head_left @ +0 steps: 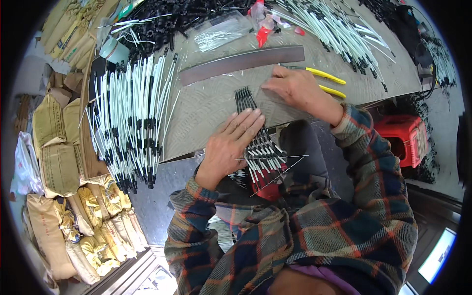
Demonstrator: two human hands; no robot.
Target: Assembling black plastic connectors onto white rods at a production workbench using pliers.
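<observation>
We see the left grip (228,145) laid flat, its fingers stretched out side by side across a bundle of pale rods with black ends (265,150); it covers the bundle's middle rather than closing around it. The bundle's black tips spread on the table (196,118) just beyond those fingers, while its pale ends stick out to the right of and below the same grip, past the table's near edge. The right grip (301,89) is beyond and to the right of the left one, fingers bent with thumb and forefinger close together; we cannot tell whether it has hold of anything. Pliers with yellow handles (327,75) lie partly hidden behind the right grip, their handles pointing rightward from it. A dark flat bar (241,65) lies beyond both grips. Well to the left of the left grip we have a large pile of pale rods (132,108), and beyond the right grip another pile (339,34). A red stool (403,140) stands right of the right grip, off the table.
</observation>
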